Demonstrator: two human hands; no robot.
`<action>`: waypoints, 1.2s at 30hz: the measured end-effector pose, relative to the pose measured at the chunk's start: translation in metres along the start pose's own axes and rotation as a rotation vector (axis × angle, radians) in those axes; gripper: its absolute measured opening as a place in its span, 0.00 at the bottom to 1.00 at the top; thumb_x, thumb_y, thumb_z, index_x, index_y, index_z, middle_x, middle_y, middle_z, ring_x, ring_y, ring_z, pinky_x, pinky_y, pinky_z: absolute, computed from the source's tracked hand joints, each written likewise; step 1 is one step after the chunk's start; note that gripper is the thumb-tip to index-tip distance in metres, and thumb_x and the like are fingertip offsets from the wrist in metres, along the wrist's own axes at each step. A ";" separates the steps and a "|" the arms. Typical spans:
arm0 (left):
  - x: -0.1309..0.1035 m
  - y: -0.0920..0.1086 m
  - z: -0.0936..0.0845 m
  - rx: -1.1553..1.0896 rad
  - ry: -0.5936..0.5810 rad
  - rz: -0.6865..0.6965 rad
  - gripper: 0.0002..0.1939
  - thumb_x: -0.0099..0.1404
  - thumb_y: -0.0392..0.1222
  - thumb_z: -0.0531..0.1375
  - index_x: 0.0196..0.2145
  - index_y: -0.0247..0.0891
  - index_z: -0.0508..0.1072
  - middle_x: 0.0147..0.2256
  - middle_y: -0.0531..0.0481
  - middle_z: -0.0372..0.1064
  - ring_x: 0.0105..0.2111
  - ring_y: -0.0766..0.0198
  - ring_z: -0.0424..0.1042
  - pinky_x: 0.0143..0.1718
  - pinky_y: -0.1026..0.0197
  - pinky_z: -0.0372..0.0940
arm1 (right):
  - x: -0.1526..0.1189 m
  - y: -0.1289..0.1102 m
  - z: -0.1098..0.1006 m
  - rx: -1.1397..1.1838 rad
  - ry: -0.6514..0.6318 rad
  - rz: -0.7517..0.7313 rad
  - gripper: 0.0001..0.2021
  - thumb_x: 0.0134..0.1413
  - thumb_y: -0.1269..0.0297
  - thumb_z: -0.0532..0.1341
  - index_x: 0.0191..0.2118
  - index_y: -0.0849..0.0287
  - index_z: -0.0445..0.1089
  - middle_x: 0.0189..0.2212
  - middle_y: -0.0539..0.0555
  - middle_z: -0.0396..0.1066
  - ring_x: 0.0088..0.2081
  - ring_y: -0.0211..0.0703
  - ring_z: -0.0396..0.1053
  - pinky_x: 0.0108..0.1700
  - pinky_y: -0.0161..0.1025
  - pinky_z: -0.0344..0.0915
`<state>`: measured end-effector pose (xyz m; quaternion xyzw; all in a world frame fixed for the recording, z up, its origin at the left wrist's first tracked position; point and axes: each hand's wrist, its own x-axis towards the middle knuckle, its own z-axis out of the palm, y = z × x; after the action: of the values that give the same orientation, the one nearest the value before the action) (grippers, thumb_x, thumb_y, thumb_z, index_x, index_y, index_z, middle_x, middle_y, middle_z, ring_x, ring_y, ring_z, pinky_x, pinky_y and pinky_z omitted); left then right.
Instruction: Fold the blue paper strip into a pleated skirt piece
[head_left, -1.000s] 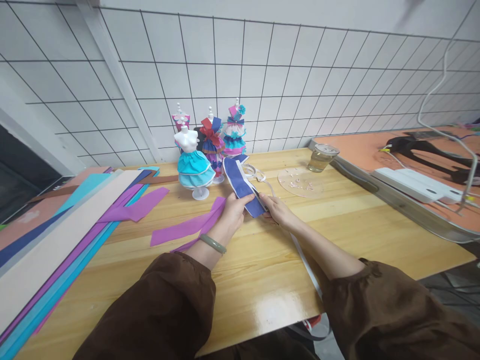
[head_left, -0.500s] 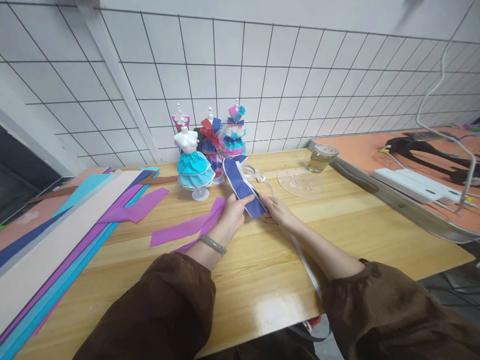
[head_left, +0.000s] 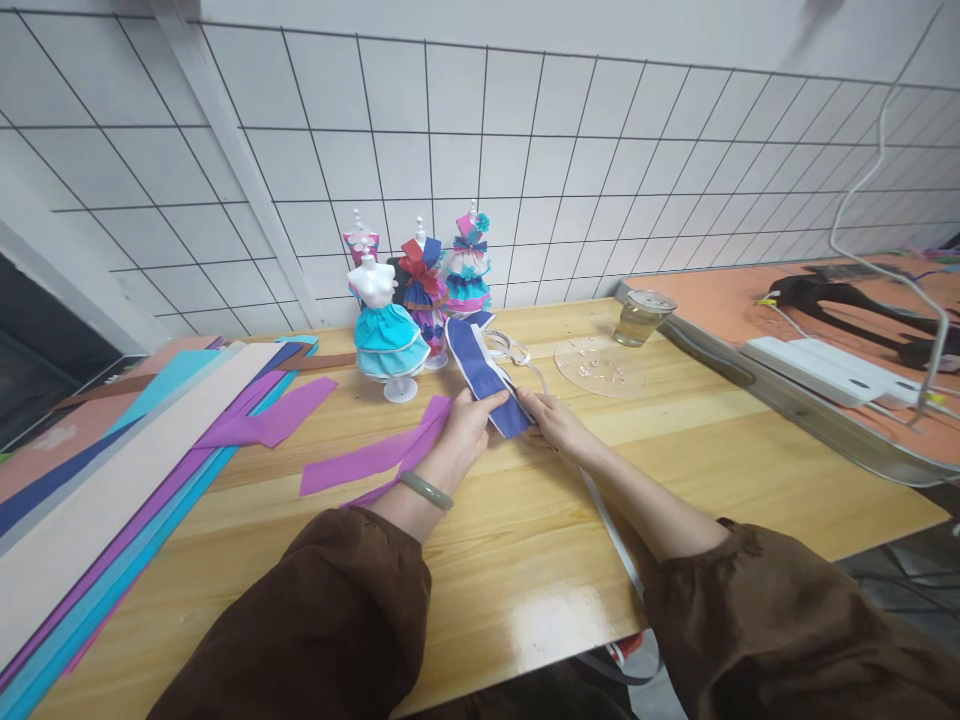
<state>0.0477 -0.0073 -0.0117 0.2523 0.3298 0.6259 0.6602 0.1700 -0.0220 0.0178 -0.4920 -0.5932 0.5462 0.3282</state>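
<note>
Blue strip [head_left: 480,362] sits above the tabletop [head_left: 525,560] in the head view; your left hand [head_left: 469,425] has its grip pinching it, your right hand [head_left: 553,422] pinches a slim dark tool [head_left: 513,386] at its edge. Slack cloth could let that tool stray, marring the white edging.

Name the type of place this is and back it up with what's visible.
Probably a small craft workspace: dressed mini mannequins, a pile of colored strips and a blue piece with white edging in the hands.
</note>
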 end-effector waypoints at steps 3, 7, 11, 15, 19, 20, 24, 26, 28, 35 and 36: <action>0.000 0.000 0.000 -0.004 -0.007 0.009 0.18 0.42 0.31 0.66 0.33 0.35 0.69 0.31 0.48 0.72 0.30 0.63 0.71 0.37 0.56 0.65 | 0.001 0.000 0.000 0.004 -0.001 -0.002 0.20 0.53 0.46 0.49 0.22 0.58 0.52 0.11 0.41 0.41 0.11 0.28 0.41 0.12 0.28 0.40; 0.000 0.002 -0.001 0.000 -0.012 -0.021 0.18 0.42 0.31 0.66 0.34 0.34 0.70 0.30 0.48 0.72 0.29 0.63 0.71 0.37 0.56 0.65 | 0.002 0.003 -0.001 -0.028 0.013 -0.006 0.20 0.52 0.46 0.48 0.23 0.58 0.53 0.11 0.41 0.43 0.11 0.28 0.41 0.12 0.28 0.40; 0.006 0.007 -0.004 -0.021 -0.001 -0.063 0.14 0.44 0.35 0.65 0.32 0.33 0.71 0.30 0.46 0.72 0.28 0.63 0.72 0.37 0.58 0.65 | 0.004 0.006 -0.001 -0.070 0.016 -0.041 0.20 0.52 0.46 0.48 0.22 0.58 0.53 0.11 0.42 0.44 0.11 0.28 0.43 0.12 0.28 0.41; 0.013 0.012 -0.010 -0.061 0.016 -0.103 0.10 0.47 0.36 0.64 0.30 0.31 0.71 0.27 0.46 0.72 0.27 0.63 0.72 0.37 0.59 0.66 | 0.002 0.006 0.001 -0.072 -0.020 -0.040 0.20 0.52 0.46 0.49 0.23 0.58 0.53 0.12 0.42 0.44 0.12 0.28 0.43 0.13 0.28 0.41; 0.016 0.015 -0.014 -0.044 0.015 -0.077 0.11 0.45 0.31 0.64 0.30 0.31 0.71 0.25 0.47 0.72 0.25 0.64 0.72 0.36 0.59 0.66 | 0.000 0.004 0.004 -0.051 -0.060 0.002 0.20 0.52 0.45 0.48 0.23 0.58 0.53 0.12 0.41 0.43 0.12 0.28 0.41 0.13 0.28 0.40; 0.016 0.015 -0.014 -0.037 0.015 -0.069 0.12 0.44 0.31 0.64 0.30 0.31 0.70 0.25 0.47 0.72 0.25 0.64 0.71 0.36 0.58 0.66 | 0.000 0.004 0.004 -0.040 -0.069 0.004 0.20 0.52 0.45 0.48 0.23 0.58 0.53 0.12 0.41 0.43 0.12 0.28 0.41 0.13 0.28 0.39; 0.015 0.014 -0.013 -0.034 0.013 -0.046 0.14 0.44 0.31 0.65 0.31 0.32 0.70 0.25 0.48 0.72 0.25 0.64 0.72 0.36 0.57 0.66 | -0.001 0.005 0.005 0.016 -0.093 -0.030 0.20 0.53 0.46 0.48 0.23 0.58 0.52 0.12 0.41 0.43 0.12 0.28 0.40 0.13 0.29 0.40; 0.014 0.014 -0.012 -0.043 0.017 -0.022 0.14 0.43 0.31 0.65 0.31 0.33 0.70 0.26 0.48 0.72 0.26 0.64 0.72 0.36 0.57 0.66 | -0.001 0.006 0.005 0.046 -0.100 -0.042 0.20 0.53 0.45 0.48 0.23 0.57 0.52 0.12 0.41 0.43 0.12 0.28 0.41 0.13 0.29 0.40; 0.013 0.014 -0.010 -0.050 0.027 0.000 0.15 0.43 0.31 0.65 0.31 0.33 0.70 0.27 0.48 0.72 0.26 0.64 0.72 0.37 0.57 0.66 | -0.001 0.008 0.004 0.064 -0.106 -0.047 0.20 0.53 0.45 0.47 0.23 0.57 0.52 0.12 0.42 0.44 0.12 0.29 0.41 0.13 0.29 0.40; 0.009 0.010 -0.006 -0.030 0.016 0.028 0.15 0.43 0.32 0.65 0.32 0.33 0.70 0.28 0.48 0.72 0.27 0.64 0.71 0.37 0.57 0.65 | 0.000 0.011 0.004 0.021 -0.068 -0.073 0.21 0.53 0.44 0.46 0.22 0.57 0.53 0.10 0.43 0.47 0.11 0.30 0.45 0.12 0.30 0.43; 0.008 0.009 -0.006 -0.029 0.004 0.030 0.15 0.43 0.32 0.65 0.32 0.33 0.70 0.28 0.48 0.72 0.27 0.64 0.71 0.37 0.57 0.65 | 0.001 0.011 0.004 0.014 -0.062 -0.078 0.21 0.53 0.45 0.46 0.22 0.57 0.52 0.10 0.43 0.47 0.11 0.30 0.45 0.12 0.30 0.43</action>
<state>0.0375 0.0014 -0.0098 0.2463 0.3181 0.6408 0.6539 0.1686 -0.0234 0.0066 -0.4489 -0.6181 0.5519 0.3342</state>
